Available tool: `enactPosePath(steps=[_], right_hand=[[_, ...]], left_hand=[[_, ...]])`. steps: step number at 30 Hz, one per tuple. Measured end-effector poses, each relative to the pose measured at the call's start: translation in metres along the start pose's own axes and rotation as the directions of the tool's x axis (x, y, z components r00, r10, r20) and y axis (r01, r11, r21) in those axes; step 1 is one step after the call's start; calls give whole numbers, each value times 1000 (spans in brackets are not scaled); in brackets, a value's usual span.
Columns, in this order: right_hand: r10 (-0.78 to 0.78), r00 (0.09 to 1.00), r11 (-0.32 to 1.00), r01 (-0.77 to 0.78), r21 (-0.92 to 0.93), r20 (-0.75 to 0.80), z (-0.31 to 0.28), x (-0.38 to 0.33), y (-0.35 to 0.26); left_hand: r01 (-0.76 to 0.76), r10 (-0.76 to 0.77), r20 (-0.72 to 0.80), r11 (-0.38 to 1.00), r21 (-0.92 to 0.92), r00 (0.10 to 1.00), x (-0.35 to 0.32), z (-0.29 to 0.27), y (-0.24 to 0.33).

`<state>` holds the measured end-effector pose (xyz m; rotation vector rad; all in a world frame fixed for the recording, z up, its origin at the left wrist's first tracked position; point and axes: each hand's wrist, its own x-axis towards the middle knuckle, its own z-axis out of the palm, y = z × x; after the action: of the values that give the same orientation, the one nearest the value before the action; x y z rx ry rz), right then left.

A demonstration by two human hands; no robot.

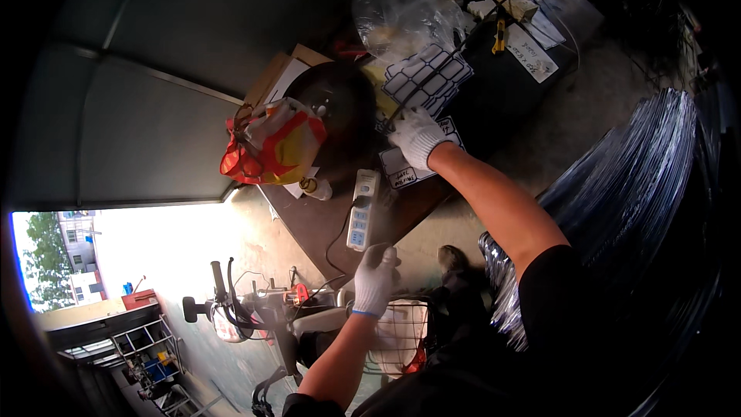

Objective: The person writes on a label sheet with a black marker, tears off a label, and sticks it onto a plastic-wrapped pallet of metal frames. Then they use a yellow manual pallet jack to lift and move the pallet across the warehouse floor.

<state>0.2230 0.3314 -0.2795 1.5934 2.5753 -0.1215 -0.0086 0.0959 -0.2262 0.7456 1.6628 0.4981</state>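
At the far left, through an opening, a sunlit yard shows with a metal rack (143, 344) and a parked scooter (255, 316) whose handlebar and mirror stand out against the pale ground. Next to the right, a red and yellow bag (270, 147) sits on the near-left part of the dark worktop (309, 220), with a cardboard box (282, 77) behind it and a round black disc-shaped thing (340, 108) just beside it. A white power strip (361, 208) lies on the worktop with a dark cord plugged into it. Just below the strip, at the worktop's edge, the left hand (376, 278), in a white glove, is curled shut around something small and dark that cannot be made out. Further right, the right hand (417, 137), also in a white glove, reaches onto the worktop; its grip is clenched on a black wire grille (428, 77) that rests tilted over white sheets with dark outlines. Behind the grille stands a crumpled clear plastic bag (401, 4), and beyond it lie papers (532, 54) and a yellow-handled tool (500, 35). At the far right, a tall stack of shiny wire grilles (641, 177) stands on the floor beside the worktop.
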Motion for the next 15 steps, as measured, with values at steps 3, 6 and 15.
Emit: enactPosePath(steps=[3,6,15], right_hand=[[-105,987,948,64,310,117,-12,-21,-4],[-276,945,891,183,416,175,-74,-76,-34],[-218,974,816,217,535,-63,-159,-170,-76]], left_hand=[[-406,442,-45,855,323,896,2,-12,19],[-574,715,46,519,634,697,-16,-13,70],[-534,503,180,785,315,845,-77,-63,71]])
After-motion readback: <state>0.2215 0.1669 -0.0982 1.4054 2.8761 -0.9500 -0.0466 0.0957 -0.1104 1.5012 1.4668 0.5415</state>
